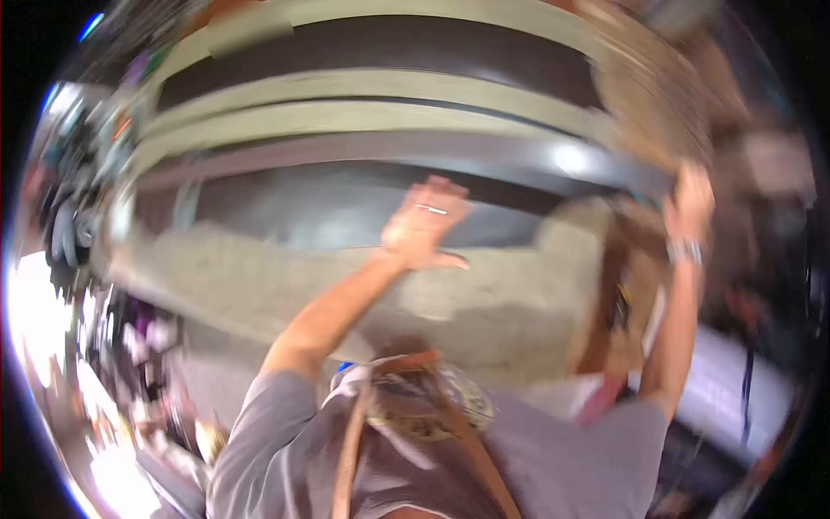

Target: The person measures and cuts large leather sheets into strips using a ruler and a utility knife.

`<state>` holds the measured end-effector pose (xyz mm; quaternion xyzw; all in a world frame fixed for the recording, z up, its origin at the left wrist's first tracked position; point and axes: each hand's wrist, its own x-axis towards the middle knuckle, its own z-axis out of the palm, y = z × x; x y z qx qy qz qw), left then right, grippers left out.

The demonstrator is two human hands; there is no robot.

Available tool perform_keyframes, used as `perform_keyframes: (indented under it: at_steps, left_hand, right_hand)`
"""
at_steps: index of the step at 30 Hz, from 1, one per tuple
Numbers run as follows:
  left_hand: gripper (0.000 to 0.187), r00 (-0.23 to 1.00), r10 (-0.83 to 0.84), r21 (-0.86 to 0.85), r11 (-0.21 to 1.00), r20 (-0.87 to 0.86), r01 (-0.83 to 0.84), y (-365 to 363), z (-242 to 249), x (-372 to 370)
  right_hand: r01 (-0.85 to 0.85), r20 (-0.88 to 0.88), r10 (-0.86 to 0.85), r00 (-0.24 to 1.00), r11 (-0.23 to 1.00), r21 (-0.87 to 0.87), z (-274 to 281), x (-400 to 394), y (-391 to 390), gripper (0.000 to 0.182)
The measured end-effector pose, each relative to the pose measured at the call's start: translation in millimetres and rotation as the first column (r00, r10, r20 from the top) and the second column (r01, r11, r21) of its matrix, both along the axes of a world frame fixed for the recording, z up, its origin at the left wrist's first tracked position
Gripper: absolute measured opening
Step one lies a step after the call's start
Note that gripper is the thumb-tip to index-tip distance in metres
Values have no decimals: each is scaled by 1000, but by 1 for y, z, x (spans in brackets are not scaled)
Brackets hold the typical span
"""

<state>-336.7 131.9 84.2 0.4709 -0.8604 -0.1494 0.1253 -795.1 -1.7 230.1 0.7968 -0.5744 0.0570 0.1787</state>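
Observation:
My left hand (428, 221) lies over a dark, smooth sheet (303, 203) that looks like leather, fingers stretched out and thumb spread to the side. A ring shows on one finger. At the right end of a long, glossy dark strip (501, 156), my right hand (692, 203) is closed on the strip's end. Motion blur hides the exact finger positions there. Another wide dark piece (380, 52) lies farther back, parallel to the strip.
The pale worktable (242, 268) spreads beneath the dark pieces. A blurred brown panel (657, 86) stands at the back right. Below my right hand is a brown piece (601, 303), with a whitish flat thing (726, 389) lower right. Blurred clutter (78, 216) fills the left side.

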Motion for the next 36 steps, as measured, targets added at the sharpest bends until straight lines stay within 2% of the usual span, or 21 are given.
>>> perform_keyframes:
  at_steps: [1, 2, 3, 5, 6, 7, 9, 11, 13, 16, 19, 21, 25, 27, 28, 29, 31, 33, 34, 35, 36]
  left_hand:
    - [101, 994, -36, -28, 999, -101, 33, 2, -10, 2]
    - [100, 993, -30, 66, 997, -117, 37, 11, -5, -1]
    - [106, 998, -48, 81, 995, -37, 51, 18, -11, -7]
    - [112, 998, -49, 65, 997, -25, 50, 23, -39, -16]
    - [113, 999, -35, 75, 997, -10, 36, 26, -40, -12]
    - [114, 999, -41, 78, 996, -10, 42, 27, -39, -14]
    - [116, 998, -60, 87, 994, -29, 62, 31, -40, -16]
    - [117, 995, -77, 82, 993, -56, 82, 38, -46, -18]
    - [111, 990, -100, 50, 993, -104, 105, 43, -49, -18]
    - [97, 972, -96, -1, 995, -214, 99, 52, -51, -18]
    - [80, 948, -79, -29, 997, -310, 74, 59, -47, -13]
    - [70, 917, -63, 6, 997, -393, 71, 88, -39, -15]
    - [46, 926, 117, 47, 993, -358, -108, 148, -30, 21]
    - [38, 904, 312, 35, 948, -292, -316, 174, -5, 54]
    - [32, 879, 429, 66, 903, -207, -425, 185, -1, 71]
    - [30, 819, 534, 49, 842, -211, -537, 195, 10, 87]
    - [32, 687, 715, -1, 693, -132, -721, 219, 1, 125]
    - [32, 565, 818, -117, 554, -108, -824, 237, -15, 163]
    - [34, 491, 865, -150, 475, -103, -867, 241, -12, 176]
    - [35, 434, 899, -169, 419, -62, -892, 243, -11, 187]
    - [38, 399, 916, -169, 399, 33, -902, 246, -19, 206]
  right_hand:
    - [-180, -23, 179, 984, 973, -143, -43, -14, -1, 59]
    - [-5, 54, 1, 999, 997, 78, -76, -25, -3, 63]
    - [-113, 138, 109, 984, 993, 21, -108, -40, -6, 62]
    - [25, 163, -61, 985, 976, 215, -141, -39, -8, 59]
    - [25, 153, -62, 986, 973, 231, -154, -31, -6, 58]
    - [48, 128, -80, 989, 970, 239, -160, -31, -1, 58]
    - [66, 142, -137, 980, 906, 418, -170, -34, 0, 55]
    - [-23, 246, -99, 964, 893, 449, -176, -38, 8, 56]
    - [-2, 168, -114, 979, 821, 571, -163, -32, 16, 62]
    - [-90, 314, -176, 933, 731, 676, -164, -43, 29, 66]
    - [-152, 350, -113, 930, 750, 644, -175, -63, 41, 74]
    - [-270, 462, -35, 886, 772, 576, -181, -72, 53, 78]
    - [-245, 507, -99, 856, 787, 567, -194, -73, 51, 75]
    - [-220, 487, -89, 869, 812, 541, -192, -74, 50, 69]
    - [-138, 484, -108, 868, 885, 444, -186, -63, 57, 64]
    - [-47, 477, -121, 870, 944, 326, -175, -47, 66, 59]
    - [88, 657, -247, 712, 960, 265, -162, -10, 90, 45]
    - [130, 784, -361, 504, 930, 344, -142, 57, 129, 36]
    - [193, 730, -398, 556, 916, 352, -136, 93, 155, 33]
    - [230, 681, -497, 537, 863, 449, -139, 122, 180, 35]
    - [193, 713, -407, 571, 910, 366, -160, 143, 205, 39]
